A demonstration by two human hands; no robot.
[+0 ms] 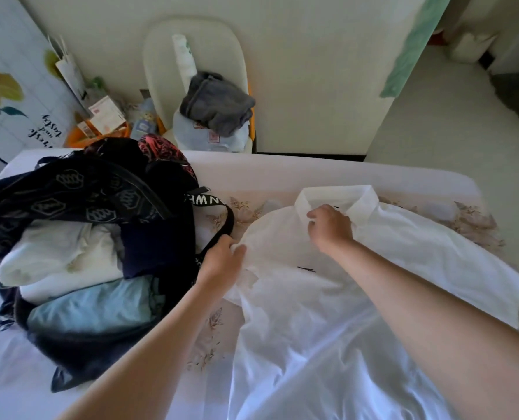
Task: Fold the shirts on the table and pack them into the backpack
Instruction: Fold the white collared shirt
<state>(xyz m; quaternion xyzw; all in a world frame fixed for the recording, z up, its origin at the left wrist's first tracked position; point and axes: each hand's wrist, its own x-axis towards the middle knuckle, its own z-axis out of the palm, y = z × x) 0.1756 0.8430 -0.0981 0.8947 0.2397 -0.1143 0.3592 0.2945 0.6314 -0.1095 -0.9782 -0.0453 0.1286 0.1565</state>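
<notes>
A white collared shirt lies spread on the table, collar toward the far edge. My left hand pinches the shirt's left shoulder edge beside the backpack strap. My right hand grips the fabric just below the collar, fingers curled. An open dark backpack lies on the table's left side. Folded white and pale blue clothes fill its opening.
The table carries a white floral-print cloth. Beyond its far edge stands a cream chair holding a grey garment and a plastic bag. Boxes and paper clutter sit at the back left. Bare floor lies to the right.
</notes>
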